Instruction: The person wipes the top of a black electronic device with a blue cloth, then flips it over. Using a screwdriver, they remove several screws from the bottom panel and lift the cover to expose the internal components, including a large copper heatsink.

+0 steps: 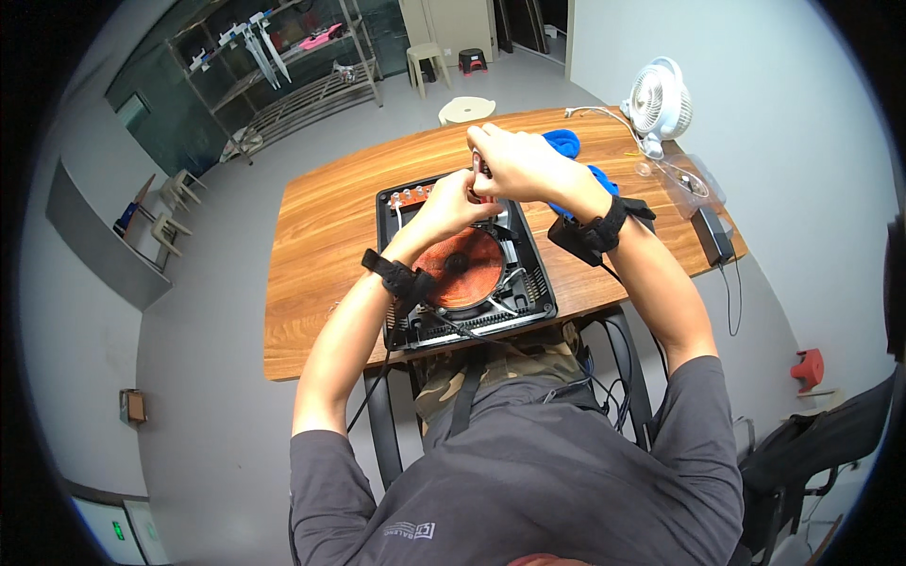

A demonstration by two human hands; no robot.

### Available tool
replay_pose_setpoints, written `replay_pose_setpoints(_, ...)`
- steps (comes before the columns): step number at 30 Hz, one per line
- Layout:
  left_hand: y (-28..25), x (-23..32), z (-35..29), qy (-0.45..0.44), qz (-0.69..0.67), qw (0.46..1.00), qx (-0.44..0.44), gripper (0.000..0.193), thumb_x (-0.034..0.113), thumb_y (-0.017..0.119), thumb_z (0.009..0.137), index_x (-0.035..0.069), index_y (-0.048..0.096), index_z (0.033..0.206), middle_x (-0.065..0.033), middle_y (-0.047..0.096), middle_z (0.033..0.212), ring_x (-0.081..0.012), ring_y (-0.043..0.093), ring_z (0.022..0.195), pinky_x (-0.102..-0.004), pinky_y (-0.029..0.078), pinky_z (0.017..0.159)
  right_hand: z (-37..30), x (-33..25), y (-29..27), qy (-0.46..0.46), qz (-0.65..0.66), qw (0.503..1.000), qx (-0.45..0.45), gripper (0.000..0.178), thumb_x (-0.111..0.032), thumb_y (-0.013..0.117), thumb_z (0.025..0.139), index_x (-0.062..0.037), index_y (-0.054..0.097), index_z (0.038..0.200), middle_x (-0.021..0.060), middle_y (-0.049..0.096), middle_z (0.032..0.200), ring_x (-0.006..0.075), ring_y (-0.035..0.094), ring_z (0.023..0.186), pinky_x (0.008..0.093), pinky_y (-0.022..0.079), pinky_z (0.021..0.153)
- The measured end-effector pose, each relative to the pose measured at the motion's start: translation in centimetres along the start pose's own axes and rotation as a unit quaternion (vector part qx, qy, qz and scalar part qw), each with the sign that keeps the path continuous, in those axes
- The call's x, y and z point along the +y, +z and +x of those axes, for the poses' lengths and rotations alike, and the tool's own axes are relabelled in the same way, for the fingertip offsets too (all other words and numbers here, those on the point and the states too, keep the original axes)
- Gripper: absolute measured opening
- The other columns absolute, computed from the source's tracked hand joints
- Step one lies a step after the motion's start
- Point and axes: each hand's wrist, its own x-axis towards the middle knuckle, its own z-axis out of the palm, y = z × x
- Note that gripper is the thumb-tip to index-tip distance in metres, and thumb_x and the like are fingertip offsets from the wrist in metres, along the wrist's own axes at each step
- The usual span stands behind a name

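An opened induction cooker [542, 285] lies on the wooden table, its black housing showing a round copper-coloured coil [455, 268] in the middle. At its far left corner is an orange circuit board strip [408, 198] with a white wire by it. My right hand [519, 165] is closed above the far part of the housing, around a small dark thing whose kind I cannot make out. Just below it, my left hand [455, 206] is closed too, thumb and fingers drawn together close to the same thing. The fingers hide that part of the housing.
Blue cloth [563, 143] lies on the wooden table [321, 226] beyond my right wrist. A white fan [659, 102] stands at the far right corner, near a black power adapter [712, 236]. Black cables run from both wrist straps. A metal rack [283, 85] stands behind.
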Motion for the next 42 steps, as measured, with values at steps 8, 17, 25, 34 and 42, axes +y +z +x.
replay_pose_setpoints(8, 0.3, -0.9, 0.5, -0.015, 0.052, 0.998, -0.016, 0.023, 0.015, 0.084, 0.08, 0.002, 0.07, 0.093, -0.002, 0.068, 0.078, -0.0097, 0.061, 0.07, -0.0284, 0.051, 0.067, 0.0, -0.4, -0.2, 0.062, -0.034, 0.997, 0.017, 0.05, -0.047, 0.074, 0.087, -0.0023, 0.06, 0.104, 0.0199, 0.071, 0.091, 0.042, 0.07, 0.088, 0.0495, 0.057, 0.077)
replay_pose_setpoints(17, 0.3, -2.5, 0.1, 0.016, 0.111, 0.991, -0.071, 0.025, 0.016, 0.083, 0.078, 0.0, 0.074, 0.095, -0.0122, 0.074, 0.086, -0.0248, 0.072, 0.08, -0.037, 0.056, 0.079, -0.1, 0.5, 1.2, 0.031, 0.056, 0.997, 0.049, 0.036, -0.026, 0.074, 0.081, -0.0008, 0.055, 0.099, 0.0226, 0.065, 0.094, 0.0416, 0.066, 0.093, 0.0486, 0.054, 0.079)
replay_pose_setpoints(25, 1.6, -5.5, 0.7, 0.03, 0.163, 0.977, -0.136, 0.02, 0.011, 0.078, 0.075, 0.0, 0.077, 0.093, -0.0184, 0.076, 0.089, -0.0322, 0.074, 0.086, -0.0407, 0.057, 0.083, 0.0, -0.6, 1.1, 0.016, 0.104, 0.994, 0.023, 0.039, -0.028, 0.075, 0.084, -0.0001, 0.054, 0.103, 0.022, 0.063, 0.098, 0.0407, 0.064, 0.096, 0.0473, 0.052, 0.084)
replay_pose_setpoints(34, 2.4, -5.6, 0.6, 0.015, 0.178, 0.977, -0.115, 0.024, 0.014, 0.08, 0.078, -0.004, 0.075, 0.092, -0.0195, 0.075, 0.084, -0.0317, 0.074, 0.082, -0.0393, 0.058, 0.08, 0.4, 0.4, 2.3, 0.007, 0.126, 0.989, 0.077, 0.039, -0.021, 0.075, 0.083, 0.0035, 0.054, 0.105, 0.0262, 0.066, 0.101, 0.0456, 0.066, 0.097, 0.0504, 0.054, 0.085)
replay_pose_setpoints(42, 2.7, -4.4, 0.4, 0.023, 0.176, 0.98, -0.095, 0.021, 0.014, 0.078, 0.078, -0.004, 0.072, 0.087, -0.0195, 0.074, 0.082, -0.0314, 0.074, 0.079, -0.0405, 0.057, 0.076, 0.0, 0.7, 2.2, 0.029, 0.165, 0.983, 0.078, 0.037, -0.022, 0.077, 0.084, 0.0012, 0.053, 0.1, 0.0226, 0.062, 0.091, 0.0414, 0.064, 0.09, 0.0467, 0.051, 0.081)
